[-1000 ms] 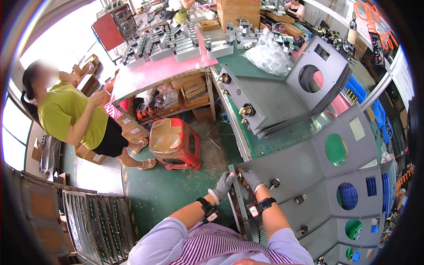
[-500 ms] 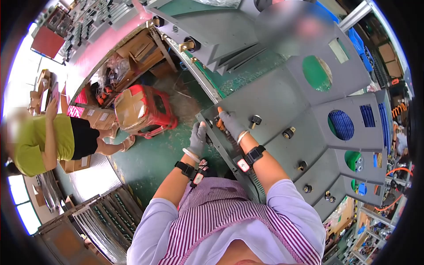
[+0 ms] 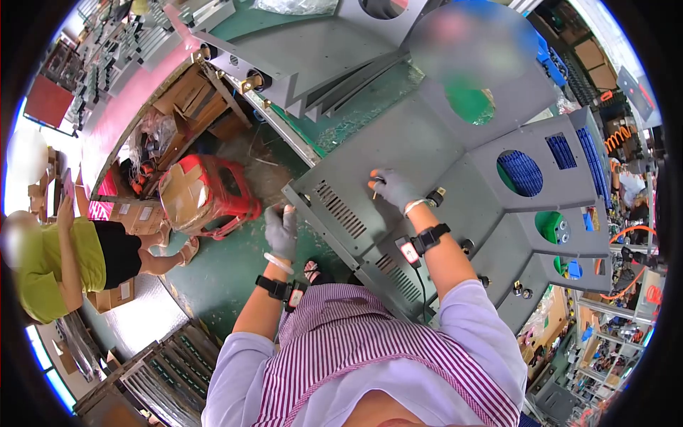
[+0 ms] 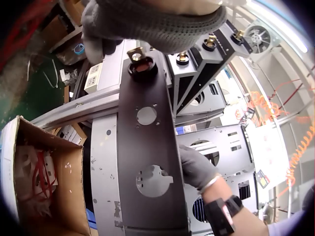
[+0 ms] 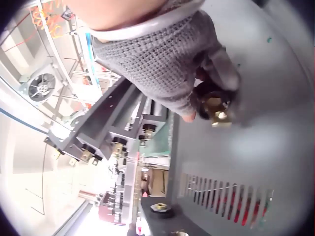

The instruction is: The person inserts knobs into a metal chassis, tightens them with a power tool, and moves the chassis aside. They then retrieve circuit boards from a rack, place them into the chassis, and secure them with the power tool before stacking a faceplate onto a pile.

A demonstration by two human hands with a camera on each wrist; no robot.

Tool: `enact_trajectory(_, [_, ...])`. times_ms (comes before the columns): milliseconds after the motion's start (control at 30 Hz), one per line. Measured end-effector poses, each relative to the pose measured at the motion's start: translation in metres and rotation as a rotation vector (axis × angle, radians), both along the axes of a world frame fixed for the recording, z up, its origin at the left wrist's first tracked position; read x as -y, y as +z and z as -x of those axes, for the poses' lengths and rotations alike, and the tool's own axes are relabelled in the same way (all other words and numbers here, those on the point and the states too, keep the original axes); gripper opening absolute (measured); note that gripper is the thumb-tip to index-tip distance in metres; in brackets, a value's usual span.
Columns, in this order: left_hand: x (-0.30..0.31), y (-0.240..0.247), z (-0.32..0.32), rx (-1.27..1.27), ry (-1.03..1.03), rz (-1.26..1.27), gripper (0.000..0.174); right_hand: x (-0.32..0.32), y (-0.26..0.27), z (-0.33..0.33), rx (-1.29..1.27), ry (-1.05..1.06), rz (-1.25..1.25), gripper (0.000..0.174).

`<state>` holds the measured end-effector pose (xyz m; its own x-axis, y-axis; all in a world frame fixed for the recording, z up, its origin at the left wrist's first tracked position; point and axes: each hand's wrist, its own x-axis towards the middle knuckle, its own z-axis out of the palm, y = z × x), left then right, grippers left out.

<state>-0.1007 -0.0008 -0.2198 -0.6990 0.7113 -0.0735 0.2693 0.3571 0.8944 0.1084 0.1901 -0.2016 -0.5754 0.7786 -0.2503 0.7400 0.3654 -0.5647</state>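
In the right wrist view, my gloved right hand (image 5: pixel 162 64) pinches a black round fitting (image 5: pixel 209 93) with a brass tab (image 5: pixel 221 118), close above a grey metal panel (image 5: pixel 275 142). The head view has this right hand (image 3: pixel 397 189) over the panel (image 3: pixel 356 160), beyond its slotted vents (image 3: pixel 341 210). My left hand (image 3: pixel 281 233) hangs over the floor, left of the panel's edge, fingers loosely bent and nothing visible in them. In the left wrist view the left hand (image 4: pixel 147 24) is above a dark strip with round holes (image 4: pixel 130 108) and a black fitting (image 4: pixel 142 69).
More grey panels with round cutouts (image 3: pixel 491 156) overlap at the right. Stacked panels (image 3: pixel 313 57) lie on the green bench at the top. A red stool topped with cardboard (image 3: pixel 185 196) stands left on the green floor; beyond it is a person in a yellow-green shirt (image 3: pixel 43 249).
My right hand has moved from the panel's near edge inward over its surface. My left hand has come away from the edge to the left. The head view has shifted.
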Motion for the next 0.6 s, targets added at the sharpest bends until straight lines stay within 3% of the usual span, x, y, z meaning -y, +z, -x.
enact_trajectory(33, [0.005, 0.007, -0.003, -0.154, 0.046, -0.052, 0.039, -0.001, -0.003, 0.001, -0.003, -0.095, 0.192, 0.038])
enact_trajectory(67, [0.007, 0.014, -0.004, -0.309, 0.097, -0.103, 0.033, 0.000, -0.004, -0.001, -0.203, -0.194, 0.374, 0.037])
enact_trajectory(133, [0.010, 0.032, -0.014, -0.227, -0.036, -0.205, 0.030, 0.011, -0.007, -0.005, -0.602, -0.386, 0.749, 0.035])
enact_trajectory(233, [0.002, 0.068, -0.031, -0.221, -0.303, -0.242, 0.030, 0.040, 0.025, -0.011, -1.117, -0.450, 1.219, 0.033])
enact_trajectory(300, [-0.006, 0.086, -0.043, -0.183, -0.461, -0.260, 0.031, 0.056, 0.047, -0.009, -1.271, -0.309, 1.370, 0.032])
enact_trajectory(333, [-0.009, 0.097, -0.049, -0.193, -0.487, -0.265, 0.033, 0.062, 0.055, -0.007, -1.348, -0.233, 1.440, 0.032])
enact_trajectory(367, [-0.011, 0.108, -0.055, -0.204, -0.513, -0.272, 0.035, 0.067, 0.060, -0.007, -1.343, -0.197, 1.317, 0.032])
enact_trajectory(467, [-0.014, 0.122, -0.066, -0.211, -0.573, -0.297, 0.043, 0.077, 0.080, -0.005, -1.386, -0.308, 1.320, 0.029])
enact_trajectory(600, [-0.014, 0.141, -0.076, -0.260, -0.598, -0.309, 0.045, 0.083, 0.097, -0.018, -1.384, -0.257, 1.319, 0.027])
